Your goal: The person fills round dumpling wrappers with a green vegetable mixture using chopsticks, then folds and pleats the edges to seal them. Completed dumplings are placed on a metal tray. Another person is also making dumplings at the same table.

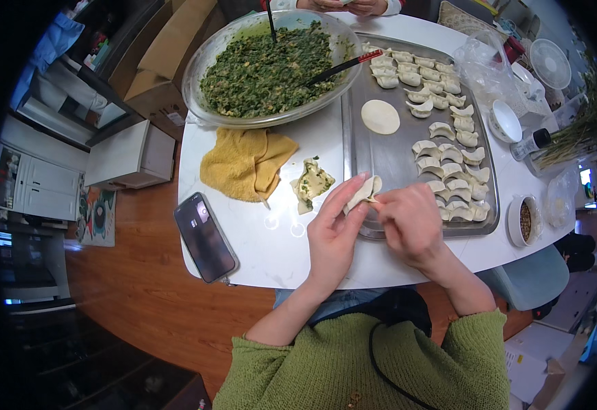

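A folded dumpling (364, 193) is held between my two hands, just over the near left edge of a metal tray (375, 154). My left hand (337, 215) cradles it with the fingers and thumb. The fingertips of my right hand (412, 223) pinch its right end. Rows of shaped dumplings (452, 169) cover the tray's right side and far end. One flat round dough wrapper (380, 117) lies on the tray's bare left part. Left of my hands, a torn piece of dough smeared with green filling (315, 184) rests on the white table (273, 251).
A large clear bowl of chopped green filling (267, 77) holds a red-tipped chopstick (344, 67) and another dark stick. Nearby lie a yellow cloth (247, 164) and a phone (206, 237). Across the table are another person's hands (347, 5). White bowls (504, 122) stand along the right.
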Tool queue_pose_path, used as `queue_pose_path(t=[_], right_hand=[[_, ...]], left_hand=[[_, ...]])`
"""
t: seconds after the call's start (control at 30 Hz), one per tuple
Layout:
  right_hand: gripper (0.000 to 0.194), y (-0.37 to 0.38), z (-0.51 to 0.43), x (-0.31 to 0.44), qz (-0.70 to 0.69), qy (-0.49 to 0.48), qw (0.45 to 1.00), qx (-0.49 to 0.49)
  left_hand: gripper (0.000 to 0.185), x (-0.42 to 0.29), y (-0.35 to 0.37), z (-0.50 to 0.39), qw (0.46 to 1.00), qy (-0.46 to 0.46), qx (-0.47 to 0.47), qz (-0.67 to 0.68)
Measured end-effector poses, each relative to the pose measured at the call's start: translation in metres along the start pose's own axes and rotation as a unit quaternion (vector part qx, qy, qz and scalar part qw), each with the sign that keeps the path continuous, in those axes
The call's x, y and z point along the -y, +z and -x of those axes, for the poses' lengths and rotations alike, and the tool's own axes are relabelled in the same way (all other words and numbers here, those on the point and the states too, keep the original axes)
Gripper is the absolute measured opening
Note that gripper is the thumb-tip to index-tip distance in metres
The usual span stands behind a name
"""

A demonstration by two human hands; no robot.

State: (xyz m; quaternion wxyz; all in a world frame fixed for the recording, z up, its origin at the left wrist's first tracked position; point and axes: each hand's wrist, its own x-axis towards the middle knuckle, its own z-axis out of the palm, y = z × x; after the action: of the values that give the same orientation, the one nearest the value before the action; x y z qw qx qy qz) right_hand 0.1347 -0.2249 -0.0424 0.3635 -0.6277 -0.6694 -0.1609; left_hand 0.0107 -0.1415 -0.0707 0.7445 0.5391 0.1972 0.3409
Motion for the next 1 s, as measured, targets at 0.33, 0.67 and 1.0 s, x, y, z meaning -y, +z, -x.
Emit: queue_pose_path(t=[0.33,0.67,1.0], right_hand=[[0.022,-0.018,-0.006,-0.004,-0.204,0.318,0.926,0.029],[0.024,-0.02,-0.009,0.011,-0.041,0.149,0.988,-0.015],[0.026,-0.01,-0.002,0.013,0.003,0.076,0.996,-0.053]], left_hand=[[0.04,-0.008,-0.007,0.002,0.996,-0.041,0.041,0.072],[0.04,-0.006,-0.002,0.001,0.999,-0.036,0.022,0.031],[0.048,-0.005,0.003,0.001,0.998,0.025,0.052,-0.022]])
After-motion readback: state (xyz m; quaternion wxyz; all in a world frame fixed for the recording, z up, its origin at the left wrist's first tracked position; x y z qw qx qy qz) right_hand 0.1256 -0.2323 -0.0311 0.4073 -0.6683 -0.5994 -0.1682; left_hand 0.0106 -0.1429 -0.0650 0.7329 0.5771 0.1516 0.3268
